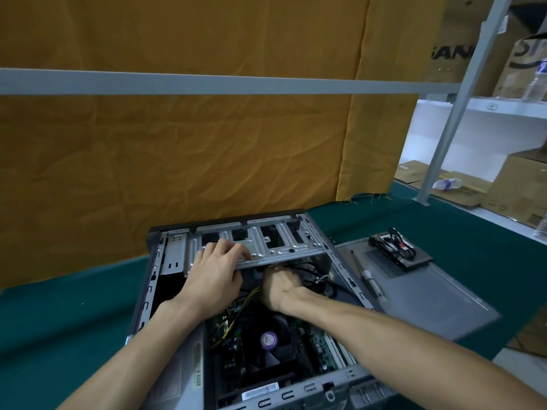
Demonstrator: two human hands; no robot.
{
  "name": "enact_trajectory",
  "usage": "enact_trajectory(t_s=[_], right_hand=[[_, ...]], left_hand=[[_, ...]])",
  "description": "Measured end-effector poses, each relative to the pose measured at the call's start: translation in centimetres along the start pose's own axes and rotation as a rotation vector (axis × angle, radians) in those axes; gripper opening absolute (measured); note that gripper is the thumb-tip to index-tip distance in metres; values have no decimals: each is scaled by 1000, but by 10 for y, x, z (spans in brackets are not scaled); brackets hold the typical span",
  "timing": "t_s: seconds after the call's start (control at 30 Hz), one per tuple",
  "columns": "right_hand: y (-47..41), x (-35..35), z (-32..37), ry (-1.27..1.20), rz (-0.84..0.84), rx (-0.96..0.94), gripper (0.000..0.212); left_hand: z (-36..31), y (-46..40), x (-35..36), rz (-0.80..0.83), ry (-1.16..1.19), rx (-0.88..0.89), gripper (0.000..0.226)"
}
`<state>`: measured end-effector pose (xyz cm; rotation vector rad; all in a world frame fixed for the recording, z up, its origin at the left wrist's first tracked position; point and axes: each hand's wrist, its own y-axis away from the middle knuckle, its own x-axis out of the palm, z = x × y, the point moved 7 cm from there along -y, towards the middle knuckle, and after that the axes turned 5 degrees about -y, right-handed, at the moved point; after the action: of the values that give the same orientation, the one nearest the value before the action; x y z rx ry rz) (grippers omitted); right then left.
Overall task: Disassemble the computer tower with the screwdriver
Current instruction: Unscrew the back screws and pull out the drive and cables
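We have the computer tower [254, 306] lying on its side on the green table [74, 327], open side up, and we judge the job partly done: the side panel [429, 294] is already off and rests just right of the case, and a removed part with cables [398, 250] sits on top of that panel. The screwdriver [368, 275] lies unused on the panel's near edge, close beside the case wall and in neither hand. Still inside we see the circuit board [236, 353], the cooling fan [270, 341], the wire bundles and the metal drive cage [266, 241] across the far end, so most of the stripping seems left. Our left hand [216, 273] rests on the cage with its fingers curled over the front lip, gripping it. Our right hand [281, 287] reaches under the cage among the black cables [321, 276]; its fingers are hidden, so we cannot tell whether it pinches anything.
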<state>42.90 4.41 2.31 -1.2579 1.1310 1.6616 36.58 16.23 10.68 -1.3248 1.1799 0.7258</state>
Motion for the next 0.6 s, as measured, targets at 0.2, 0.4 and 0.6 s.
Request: enact_trajectory(t_s=[0.2,0.4,0.6], right_hand=[[25,-35,-16,-135,200,-24,10],[53,-89,-52,-351,44,-60,22],[56,-122,-64,-268,-543,-74,27]], left_hand=[[-26,9,-13,6,239,106,16],[-54,1,44,433,4,140,24],[-68,-25,76,562,-212,106,26]])
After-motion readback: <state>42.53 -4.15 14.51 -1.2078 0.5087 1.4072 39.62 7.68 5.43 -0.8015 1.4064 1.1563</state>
